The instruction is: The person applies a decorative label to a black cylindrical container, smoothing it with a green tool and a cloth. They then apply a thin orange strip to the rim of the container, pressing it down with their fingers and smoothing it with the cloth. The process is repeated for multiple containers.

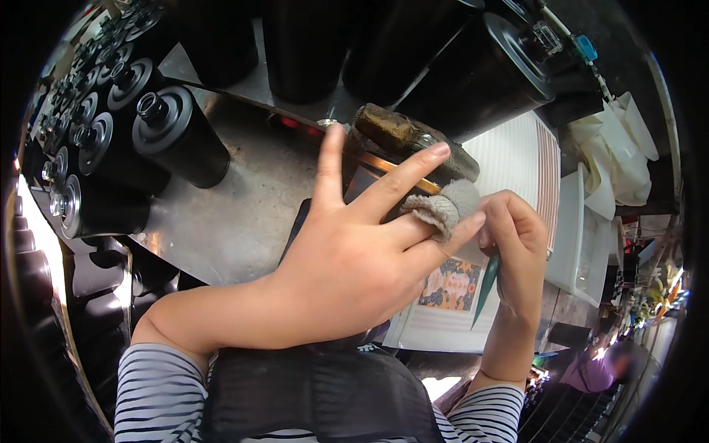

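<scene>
My left hand (340,262) reaches in from the lower left, back upward, with its fingers spread wide. A grey knitted cloth cover (443,207) is wrapped around one of its fingers. Close by on the right, my right hand (513,236) is closed, thumb and fingertip pinched together beside the tip of a left finger. From under its palm a slim, dark green pointed tool (487,288) hangs downward. Whatever the fingertips themselves pinch is too small to make out. Behind the left fingers lies a worn brown block (391,131), partly wrapped in dark fabric.
Black cylindrical canisters with threaded necks (181,136) crowd the left; larger ones (473,70) lie across the back. Beneath my hands is a white printed sheet (509,159) on the metal table (236,214). A white tray (580,244) stands right; another person (591,373) is lower right.
</scene>
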{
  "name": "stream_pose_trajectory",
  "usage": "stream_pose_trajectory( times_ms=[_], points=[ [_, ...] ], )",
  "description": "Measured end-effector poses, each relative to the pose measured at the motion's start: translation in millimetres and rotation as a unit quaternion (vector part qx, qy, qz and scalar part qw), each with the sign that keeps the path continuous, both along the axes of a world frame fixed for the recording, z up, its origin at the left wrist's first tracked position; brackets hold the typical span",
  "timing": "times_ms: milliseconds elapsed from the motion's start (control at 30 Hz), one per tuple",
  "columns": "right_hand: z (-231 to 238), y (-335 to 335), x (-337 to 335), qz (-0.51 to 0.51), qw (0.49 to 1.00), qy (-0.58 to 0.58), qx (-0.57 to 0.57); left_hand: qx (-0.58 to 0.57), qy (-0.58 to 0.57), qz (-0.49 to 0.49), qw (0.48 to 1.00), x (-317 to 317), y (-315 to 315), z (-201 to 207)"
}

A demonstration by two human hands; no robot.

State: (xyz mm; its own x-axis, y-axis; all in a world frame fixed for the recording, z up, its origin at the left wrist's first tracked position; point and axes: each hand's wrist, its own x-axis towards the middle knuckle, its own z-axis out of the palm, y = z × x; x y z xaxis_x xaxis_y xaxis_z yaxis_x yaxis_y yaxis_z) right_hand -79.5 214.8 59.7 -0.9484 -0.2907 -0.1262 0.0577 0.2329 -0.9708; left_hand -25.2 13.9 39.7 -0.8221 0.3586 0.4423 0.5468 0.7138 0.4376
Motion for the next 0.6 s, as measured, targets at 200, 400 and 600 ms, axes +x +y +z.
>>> stream_pose_trajectory(
  times_ms=[200,400,600],
  points=[
    [8,-8,4,0.012,1.000,0.025,0.015,0.284,-0.254,0.010,0.924,25,-11,-18],
    [3,-7,2,-0.006,0.999,0.036,0.008,0.239,-0.123,0.004,0.963,16,-28,-39],
    [-3,3,1,-0.010,1.000,-0.003,-0.003,-0.033,-0.032,0.039,0.998,11,-5,-3]
  ],
)
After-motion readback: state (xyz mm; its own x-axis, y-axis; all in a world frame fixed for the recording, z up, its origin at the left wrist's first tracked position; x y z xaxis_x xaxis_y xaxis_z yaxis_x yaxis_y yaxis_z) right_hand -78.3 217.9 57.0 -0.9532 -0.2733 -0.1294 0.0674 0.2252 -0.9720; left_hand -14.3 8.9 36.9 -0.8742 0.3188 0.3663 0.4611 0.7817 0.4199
